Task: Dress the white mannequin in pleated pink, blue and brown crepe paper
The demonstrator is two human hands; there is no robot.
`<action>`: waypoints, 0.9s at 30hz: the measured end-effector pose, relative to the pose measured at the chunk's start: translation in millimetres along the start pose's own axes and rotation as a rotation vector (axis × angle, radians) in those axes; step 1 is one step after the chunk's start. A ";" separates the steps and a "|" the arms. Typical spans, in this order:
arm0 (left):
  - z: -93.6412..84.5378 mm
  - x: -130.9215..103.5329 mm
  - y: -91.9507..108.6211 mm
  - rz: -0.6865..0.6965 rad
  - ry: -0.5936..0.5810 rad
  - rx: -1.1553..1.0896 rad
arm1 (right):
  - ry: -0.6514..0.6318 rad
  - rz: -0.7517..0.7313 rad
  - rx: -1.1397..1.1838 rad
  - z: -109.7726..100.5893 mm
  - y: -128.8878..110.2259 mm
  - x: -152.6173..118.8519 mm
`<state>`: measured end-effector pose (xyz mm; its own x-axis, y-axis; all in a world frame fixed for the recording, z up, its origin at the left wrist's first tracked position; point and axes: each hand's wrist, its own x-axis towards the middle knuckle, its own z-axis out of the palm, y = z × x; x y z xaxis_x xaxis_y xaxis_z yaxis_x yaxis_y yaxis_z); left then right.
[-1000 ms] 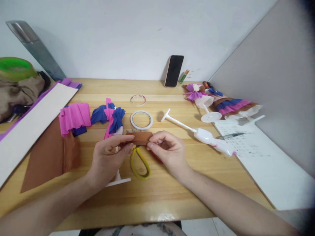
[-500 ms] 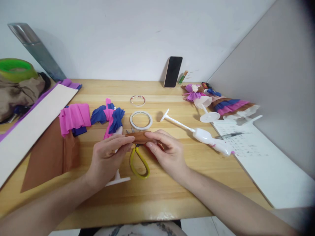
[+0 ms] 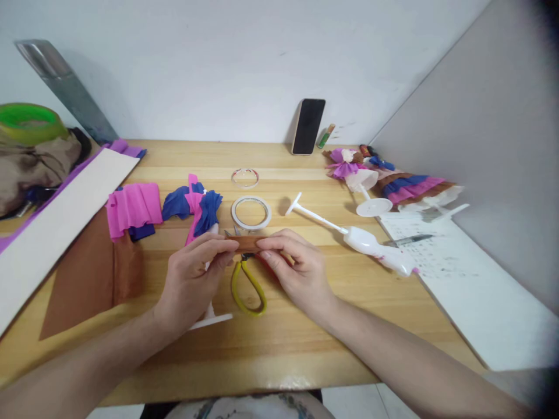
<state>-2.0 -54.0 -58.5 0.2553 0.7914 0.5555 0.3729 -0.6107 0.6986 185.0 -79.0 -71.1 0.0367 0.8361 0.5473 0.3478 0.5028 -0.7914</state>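
Between both hands I hold a folded strip of brown crepe paper (image 3: 247,244), one end in each pinch. My left hand (image 3: 196,270) is closed on its left end, thumb below and fingers above. My right hand (image 3: 297,270) pinches the right end the same way. Below the strip lie pliers (image 3: 249,297) with a yellow handle; their jaws and other handle are partly hidden. Just beyond is a roll of white tape (image 3: 251,212). A small mannequin dressed in blue and pink crepe paper (image 3: 198,203) lies partly behind my left hand, its white stand (image 3: 212,321) showing below.
To the right lie a bare white mannequin (image 3: 371,244), a knife (image 3: 408,240) and a written-on white sheet (image 3: 463,291). Dressed figures (image 3: 414,189) are behind. Pink crepe paper (image 3: 135,208), brown paper (image 3: 82,279) and a white strip (image 3: 65,233) lie left. A phone (image 3: 308,127) leans on the wall.
The brown strip has been turned slightly and is now flatter and more level between my fingers. Both hands keep almost the same place and grip.
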 end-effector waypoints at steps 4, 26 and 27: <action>0.1 0.2 -0.7 0.038 0.008 0.018 | 0.000 0.047 -0.036 -0.3 -1.6 -0.9; 3.2 6.2 16.2 -0.541 0.071 -0.536 | 0.047 0.324 0.274 2.0 -5.7 2.2; 2.6 6.3 17.5 -0.550 0.072 -0.523 | 0.046 0.320 0.275 1.8 -6.1 2.2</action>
<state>8.5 -59.6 -43.9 0.0897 0.9927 0.0807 -0.0457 -0.0768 0.9960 181.3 -79.9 -65.5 0.1458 0.9521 0.2687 0.0493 0.2643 -0.9632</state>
